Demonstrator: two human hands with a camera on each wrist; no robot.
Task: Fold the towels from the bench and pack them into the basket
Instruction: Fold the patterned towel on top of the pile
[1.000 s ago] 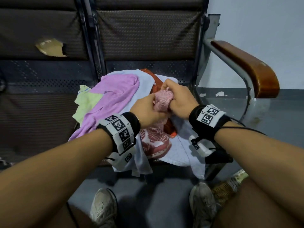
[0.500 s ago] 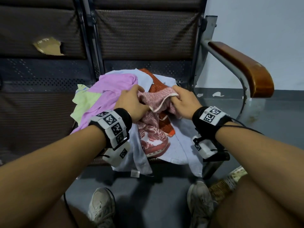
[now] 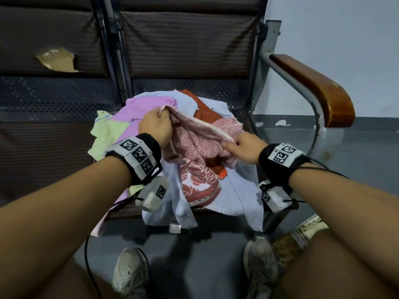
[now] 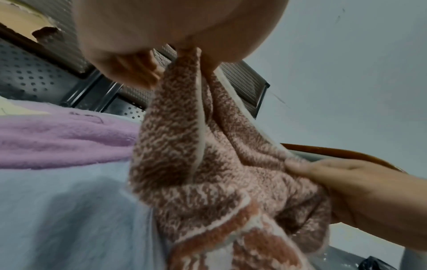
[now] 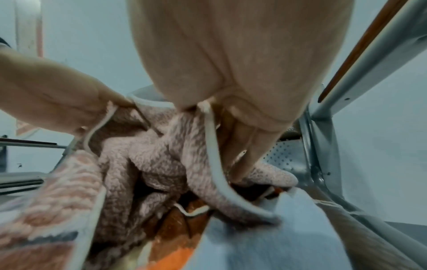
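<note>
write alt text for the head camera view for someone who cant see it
Both hands, left hand and right hand, pinch the pale edge of a pink towel and stretch it over a heap of towels on a metal bench. A woven basket sits on the floor.

A mottled pink-and-brown terry towel [image 3: 195,139] edged in white is seen above a red-and-white patterned towel [image 3: 197,182], a rust-orange towel [image 3: 206,111], a pale blue cloth [image 3: 239,190], a lilac fleece towel [image 3: 146,106] and a pale yellow-green cloth [image 3: 108,130]. The perforated metal bench [image 3: 56,98] is dark grey, its wooden armrest [image 3: 313,87] glossy brown, the wall [image 3: 345,29] pale blue-grey.
</note>
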